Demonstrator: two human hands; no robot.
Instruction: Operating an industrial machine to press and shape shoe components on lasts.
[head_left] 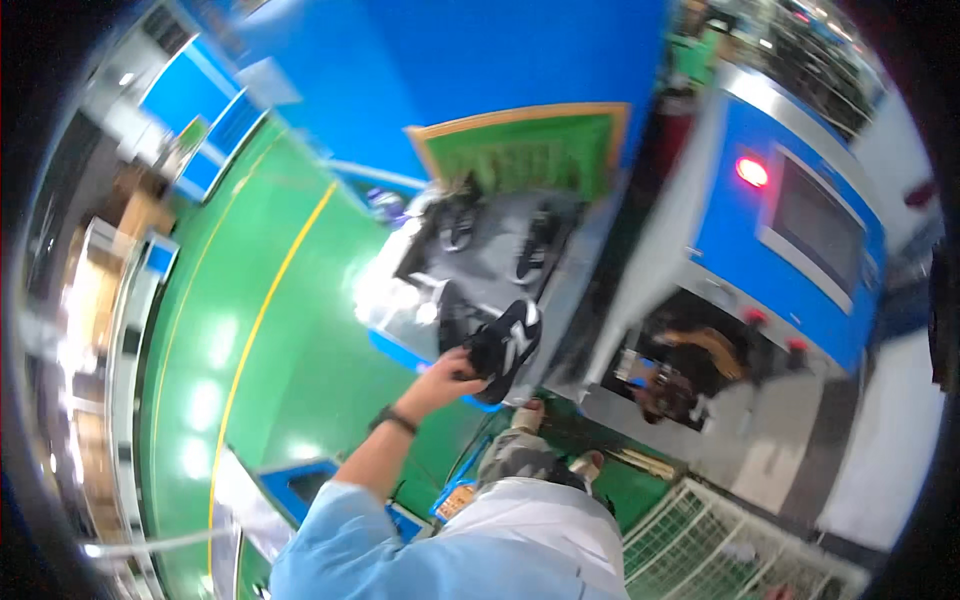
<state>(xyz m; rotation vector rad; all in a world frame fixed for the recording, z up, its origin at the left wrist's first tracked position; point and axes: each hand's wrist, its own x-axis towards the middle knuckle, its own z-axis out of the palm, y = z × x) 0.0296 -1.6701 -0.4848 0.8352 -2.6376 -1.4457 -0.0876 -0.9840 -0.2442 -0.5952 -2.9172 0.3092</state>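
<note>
1. The black shoe (520, 350) with the white side mark was at the near end of the grey surface (495, 262), tilted and just beside another dark shoe (452, 312). Too blurry to tell if those 2 touched.

2. The left hand (438, 386) had it: fingers closed on the dark upper at the edge nearest the body, barely any gap, tips partly hidden. Couldn't tell if that was heel or tongue. The right hand was out of view, so no clue what its fingers were doing.

3. My guess on feel: light enough for 1 hand, soft and squashy up top, stiffer along the sole. Not fragile, and probably not slippery, though a loose pinch on the upper might've let it swing.

4. Best hold, imo: heel collar or across the midfoot, thumb inside, fingers outside.

5. 2 more shoes, the left (459, 226) and the right (536, 245), sat farther back, well clear of the hand.
</note>
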